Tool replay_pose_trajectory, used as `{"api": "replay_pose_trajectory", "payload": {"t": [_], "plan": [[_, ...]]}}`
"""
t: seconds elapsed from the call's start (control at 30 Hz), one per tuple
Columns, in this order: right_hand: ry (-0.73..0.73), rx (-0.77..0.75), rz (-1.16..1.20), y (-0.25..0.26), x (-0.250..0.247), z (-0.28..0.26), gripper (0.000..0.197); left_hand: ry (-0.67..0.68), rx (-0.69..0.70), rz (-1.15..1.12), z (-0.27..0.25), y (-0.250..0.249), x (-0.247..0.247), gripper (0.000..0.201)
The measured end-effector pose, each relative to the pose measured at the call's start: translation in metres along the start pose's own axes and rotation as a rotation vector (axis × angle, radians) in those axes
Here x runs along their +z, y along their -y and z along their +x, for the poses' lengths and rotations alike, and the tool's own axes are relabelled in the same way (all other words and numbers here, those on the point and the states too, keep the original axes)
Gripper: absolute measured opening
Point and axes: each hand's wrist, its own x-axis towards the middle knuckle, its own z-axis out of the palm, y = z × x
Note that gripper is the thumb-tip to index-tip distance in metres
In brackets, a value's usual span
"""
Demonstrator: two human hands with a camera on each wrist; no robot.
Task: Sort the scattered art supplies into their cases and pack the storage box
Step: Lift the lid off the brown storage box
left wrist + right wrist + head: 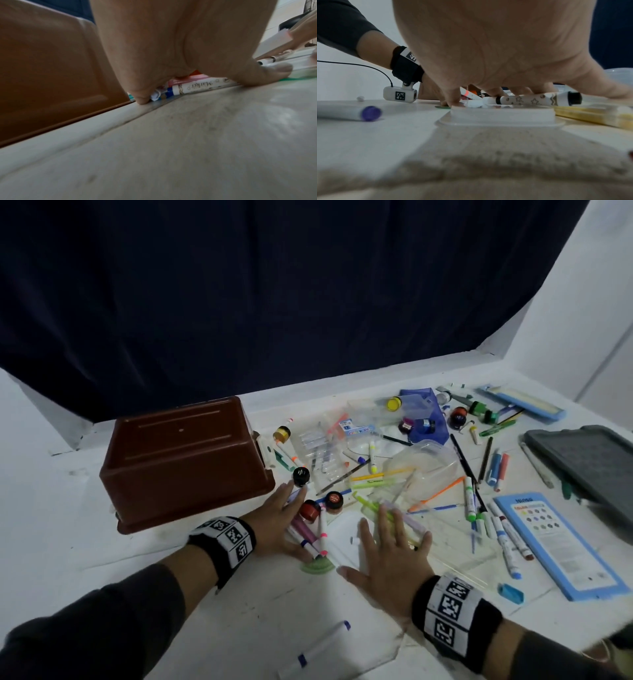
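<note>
A white counter (102,570) set before a dark blue curtain (274,285) carries the scattered art supplies — markers, pens, small paint pots, clear plastic cases. The brown storage box (181,460) stands upside down at the left, its base uppermost, just beside the left hand (277,522). Both hands lie flat, fingers straight and spread, neither closed on anything: the left hand rests over a cluster of markers (308,537), its thumb (267,73) pressed to the counter beside a white marker printed "Marker" (197,86); the right hand (387,556) presses on pens in a flat clear case (407,525), where a star-patterned marker (537,100) lies under the fingertips. The step in hand appears to be the opening one — gathering loose markers together; nothing is yet packed. The next move probably calls for curling the fingers round a bundle of like markers and carrying it to its case; the box must be turned upright before packing. One blue-capped marker (318,645) lies apart, near the counter's front.
</note>
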Motion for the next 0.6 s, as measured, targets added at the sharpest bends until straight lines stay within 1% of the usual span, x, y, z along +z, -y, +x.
{"api": "replay_pose_trajectory", "payload": {"t": [0.1,0.13,0.2,0.27,0.3,0.33,0.4,0.43,0.47,0.53,0.6], "plan": [[0.105,0.057,-0.007,-0.006,-0.005,0.012,0.112,0.011,0.009,0.017,0.013,-0.005,-0.007,0.147],[0.125,0.067,-0.003,-0.008,-0.009,0.016,0.113,0.008,0.006,0.025,0.016,-0.007,-0.009,0.144],[0.165,0.076,0.013,-0.01,-0.016,0.021,0.105,-0.003,-0.004,0.031,0.02,-0.009,-0.013,0.135],[0.153,0.038,0.044,-0.011,-0.024,0.02,0.099,-0.023,-0.013,0.034,0.018,-0.011,-0.016,0.13],[0.104,-0.019,0.062,-0.012,-0.027,0.016,0.098,-0.035,-0.019,0.035,0.015,-0.012,-0.016,0.127],[0.04,-0.11,0.082,-0.013,-0.031,0.01,0.096,-0.047,-0.023,0.033,0.01,-0.012,-0.016,0.124],[-0.077,-0.36,0.121,-0.013,-0.035,-0.01,0.082,-0.069,-0.023,0.003,-0.006,-0.014,-0.015,0.118],[-0.104,-0.476,0.151,-0.014,-0.035,-0.021,0.073,-0.082,-0.02,-0.027,-0.015,-0.015,-0.014,0.115],[-0.091,-0.565,0.188,-0.014,-0.034,-0.032,0.064,-0.092,-0.015,-0.061,-0.026,-0.015,-0.012,0.113],[-0.029,-0.691,0.239,-0.014,-0.027,-0.05,0.051,-0.119,0.001,-0.106,-0.048,-0.017,-0.01,0.107],[0.008,-0.801,0.234,-0.01,-0.016,-0.062,0.043,-0.141,0.02,-0.119,-0.067,-0.017,-0.004,0.1]]}}
